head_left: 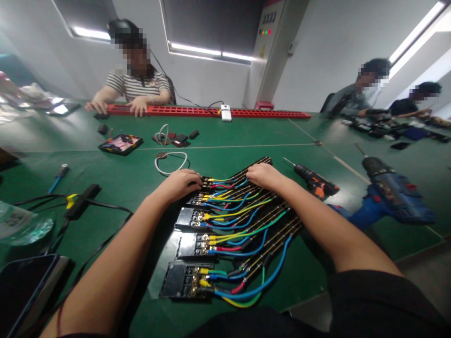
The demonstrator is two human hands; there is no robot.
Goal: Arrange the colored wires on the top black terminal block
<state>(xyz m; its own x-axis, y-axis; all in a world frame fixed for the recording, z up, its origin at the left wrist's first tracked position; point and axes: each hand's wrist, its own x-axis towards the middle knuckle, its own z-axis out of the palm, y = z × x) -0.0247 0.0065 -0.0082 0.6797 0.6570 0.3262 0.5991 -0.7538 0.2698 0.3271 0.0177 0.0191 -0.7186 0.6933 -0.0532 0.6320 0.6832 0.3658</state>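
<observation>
Several black socket modules [187, 280] with brass screw terminals lie in a column in front of me. Blue, yellow, green and red wires with crimped, coloured sleeves run from their terminals to black strips [260, 220] with metal rails, laid side by side at a slant. My left hand [183, 183] has its fingers curled over the farthest module, which it mostly hides. At the far end of the strips, my right hand [263, 176] is closed on the farthest strip [266, 160], its fingertips partly hidden.
A blue cordless drill [391, 197] and a smaller black-and-orange driver [315, 180] lie at right. Left are a plastic bottle [24, 223], a dark tablet-like device [31, 291] and black cables [109, 206]. Across the green table, a person [141, 87] touches a long red strip [197, 111]; others sit far right.
</observation>
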